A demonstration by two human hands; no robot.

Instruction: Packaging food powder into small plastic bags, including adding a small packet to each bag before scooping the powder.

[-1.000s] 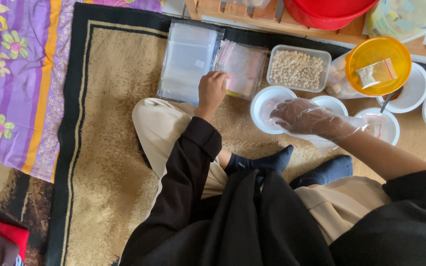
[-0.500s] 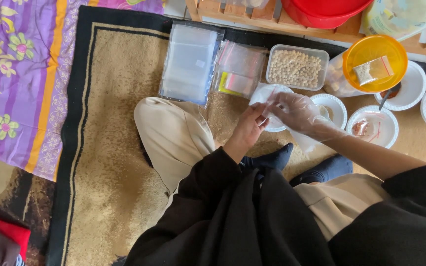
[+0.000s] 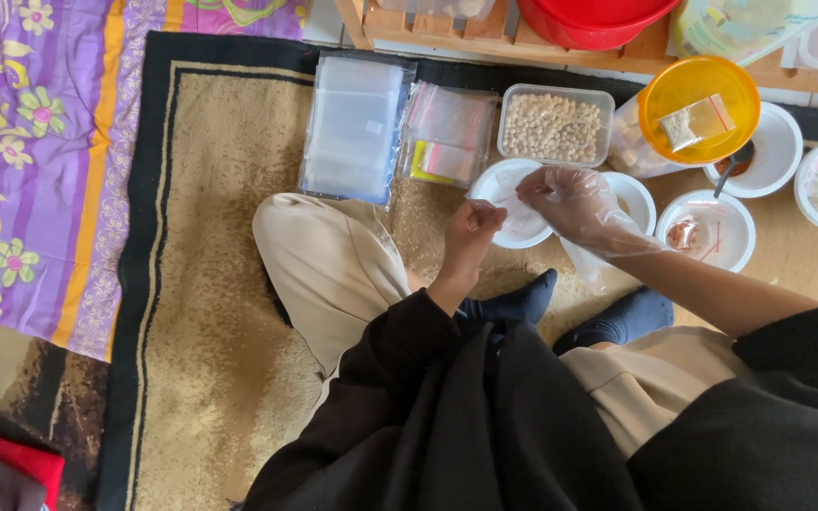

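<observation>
Clear plastic bag [image 3: 521,220] hangs between both hands: left hand [image 3: 471,230] pinches its left edge, gloved right hand [image 3: 570,203] its right.

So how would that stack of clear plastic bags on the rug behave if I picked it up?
The stack of clear bags is probably light and floppy, since it looks thin and flat. Its glossy film suggests the bags may slide apart, so it likely needs support from below.
</observation>
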